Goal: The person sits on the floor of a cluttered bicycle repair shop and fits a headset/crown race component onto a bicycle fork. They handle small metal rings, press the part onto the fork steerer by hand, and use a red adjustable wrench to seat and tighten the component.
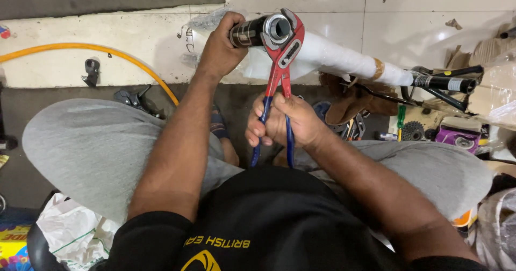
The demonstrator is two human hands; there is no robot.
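Above your lap: the tube (258,30), a short black tube with a bright metal end, is held up over the pale floor (430,13).
Left hand: your left hand (221,48) is wrapped tight around the tube's black shaft, just left of the metal end, fingers curled over the top.
Pliers: red-jawed pliers (284,51) with blue handles bite on the tube's metal end; the jaws sit around its rim, the handles run down toward you.
Right hand: your right hand (287,121) is squeezed around both blue handles, below the tube, pressing them together.
Wrapped frame: a white-wrapped bar (344,59) runs from the tube off to the right, ending in a brown tape band and black parts.
Hose: a yellow hose (102,53) curves across the floor left of the tube.
Clutter: right of the tube and lower down lie a green-handled screwdriver (401,116), a small sprocket (413,131) and cardboard scraps.
Legs: your grey-trousered knees (91,147) spread below the tube on either side.
Bag: a white plastic bag (70,233) lies far below-left of the tube.
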